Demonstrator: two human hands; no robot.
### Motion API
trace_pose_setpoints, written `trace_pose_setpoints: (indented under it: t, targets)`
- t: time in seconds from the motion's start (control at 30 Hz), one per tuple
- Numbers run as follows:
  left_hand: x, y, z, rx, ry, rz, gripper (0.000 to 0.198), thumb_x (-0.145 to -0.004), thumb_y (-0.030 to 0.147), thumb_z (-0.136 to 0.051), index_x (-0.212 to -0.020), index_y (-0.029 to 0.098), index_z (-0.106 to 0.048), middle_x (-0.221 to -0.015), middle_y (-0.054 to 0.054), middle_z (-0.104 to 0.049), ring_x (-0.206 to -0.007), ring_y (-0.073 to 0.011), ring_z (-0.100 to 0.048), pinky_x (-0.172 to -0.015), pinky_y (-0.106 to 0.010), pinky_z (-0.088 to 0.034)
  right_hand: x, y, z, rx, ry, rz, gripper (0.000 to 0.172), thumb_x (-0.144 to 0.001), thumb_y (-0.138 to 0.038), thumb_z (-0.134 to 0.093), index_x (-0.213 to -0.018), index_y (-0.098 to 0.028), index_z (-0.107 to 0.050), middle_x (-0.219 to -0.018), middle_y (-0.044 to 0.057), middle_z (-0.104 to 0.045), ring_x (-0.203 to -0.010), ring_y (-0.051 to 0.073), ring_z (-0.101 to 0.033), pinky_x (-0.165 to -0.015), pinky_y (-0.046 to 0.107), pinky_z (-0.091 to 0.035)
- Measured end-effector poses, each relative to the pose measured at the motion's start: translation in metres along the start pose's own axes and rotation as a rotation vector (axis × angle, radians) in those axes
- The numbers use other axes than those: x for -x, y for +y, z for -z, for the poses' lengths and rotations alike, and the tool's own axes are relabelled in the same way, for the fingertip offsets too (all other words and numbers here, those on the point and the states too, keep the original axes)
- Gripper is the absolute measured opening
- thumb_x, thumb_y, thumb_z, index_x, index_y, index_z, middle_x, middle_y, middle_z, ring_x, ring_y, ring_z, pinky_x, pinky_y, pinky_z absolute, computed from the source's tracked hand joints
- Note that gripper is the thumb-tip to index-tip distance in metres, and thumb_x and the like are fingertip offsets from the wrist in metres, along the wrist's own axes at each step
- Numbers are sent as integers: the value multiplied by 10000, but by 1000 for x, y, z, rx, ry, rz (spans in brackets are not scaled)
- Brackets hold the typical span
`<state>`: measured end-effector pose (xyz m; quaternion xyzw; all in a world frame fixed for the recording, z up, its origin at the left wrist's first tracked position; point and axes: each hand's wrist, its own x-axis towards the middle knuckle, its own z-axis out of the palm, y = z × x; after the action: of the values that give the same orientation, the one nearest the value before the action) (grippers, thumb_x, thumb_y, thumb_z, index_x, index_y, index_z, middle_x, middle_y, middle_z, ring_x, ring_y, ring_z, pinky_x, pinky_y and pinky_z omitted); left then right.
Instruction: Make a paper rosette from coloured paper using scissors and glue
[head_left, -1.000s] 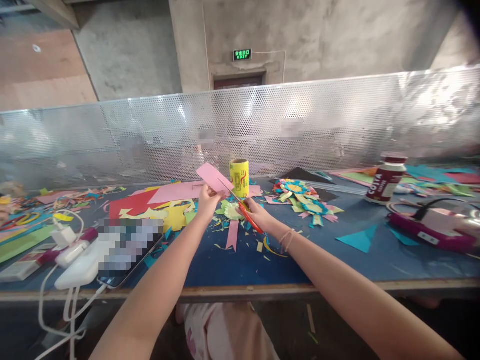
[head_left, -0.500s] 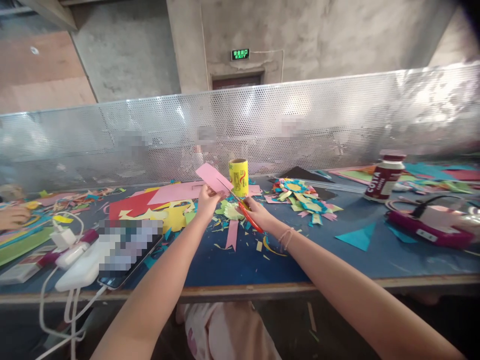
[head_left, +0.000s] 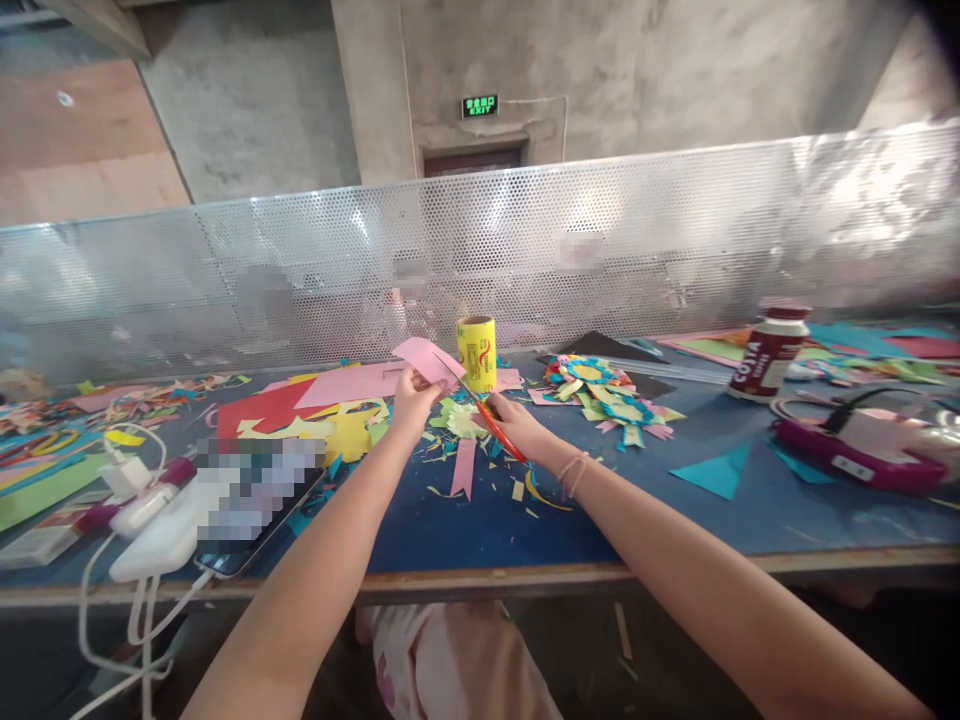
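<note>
My left hand pinches a piece of pink paper above the table, its far end curling. Red-handled scissors are in my right hand, with their blades at the right edge of the paper. Behind the hands stands a yellow tape roll on its end. Beneath them lies a pale green paper rosette with a pink paper strip hanging toward me. Small paper scraps are scattered around it.
Layered paper rosettes lie to the right, near a blue paper triangle, a Costa bottle and a purple power strip. A phone and white power bank with cables sit at left. A perforated metal screen borders the back.
The pink paper's far end has bent over and dropped slightly. My hands stay nearly in place. Another person's hand at the far left has gone out of view.
</note>
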<state>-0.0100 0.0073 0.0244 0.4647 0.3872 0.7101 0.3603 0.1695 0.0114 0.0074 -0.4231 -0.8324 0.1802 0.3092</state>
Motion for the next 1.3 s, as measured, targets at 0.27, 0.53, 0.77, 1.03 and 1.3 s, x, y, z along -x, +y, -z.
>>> trace_pose_setpoints:
  t: [0.27,0.53,0.77,1.03,1.3]
  targets:
    - [1,2,-2,78,-3,13,428,-546,136,-748,-913,176,-530,-872,-58,-659,-794,-196,-651,-759,-362,-537,1,-5,1,153,16,49,205,-902,-391,-428,-841,-205,-487,-784,74,-630,-765,211,-620,-627,261,-395]
    - [-2,8,1,132,16,4,307,-619,369,-719,-804,163,-586,-808,-37,-654,-717,-147,-616,-660,-275,-507,2,-10,1,154,34,37,235,-886,-418,-450,-779,-210,-473,-715,69,-613,-696,214,-609,-587,272,-378]
    - [-6,4,8,96,50,-71,335,-583,405,-745,-755,146,-619,-688,-9,-632,-645,-130,-598,-646,-271,-496,3,-8,1,75,13,19,332,-841,-525,-449,-727,-214,-426,-679,22,-558,-631,161,-522,-560,260,-359]
    - [-8,-2,8,72,62,-77,325,-575,409,-752,-701,144,-612,-664,-4,-634,-627,-122,-591,-639,-260,-498,6,-6,6,7,-31,9,408,-813,-602,-424,-695,-212,-401,-642,1,-508,-626,153,-483,-570,275,-346]
    - [-3,0,2,92,2,-83,314,-621,391,-737,-792,141,-656,-735,-31,-670,-658,-134,-610,-686,-286,-508,11,-12,7,-104,-18,82,380,-816,-602,-403,-751,-231,-357,-667,-13,-488,-637,162,-478,-603,304,-369]
